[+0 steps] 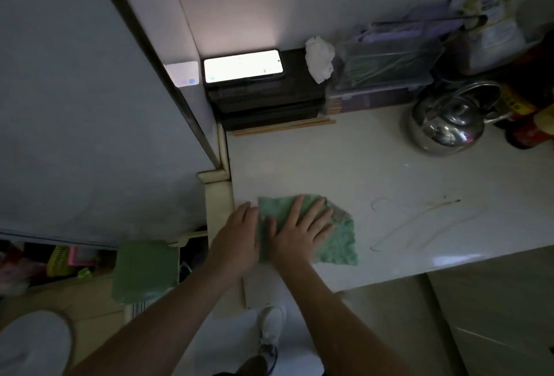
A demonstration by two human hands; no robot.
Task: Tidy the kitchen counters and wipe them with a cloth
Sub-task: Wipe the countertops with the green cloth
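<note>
A green cloth (338, 241) lies spread flat on the white counter (344, 166) near its front left corner. My right hand (299, 229) presses on the cloth with its fingers straight and spread. My left hand (238, 235) lies flat at the cloth's left edge, partly over the counter's rim, fingers straight. Thin brownish streaks (419, 223) mark the counter to the right of the cloth.
At the back stand a black box (263, 106) with a lit phone (242, 67) on top, chopsticks (284, 127), a crumpled white tissue (319, 59), plastic containers (386, 67), a steel kettle (446, 124) and red bottles (527, 118). A wall panel (75, 106) rises on the left.
</note>
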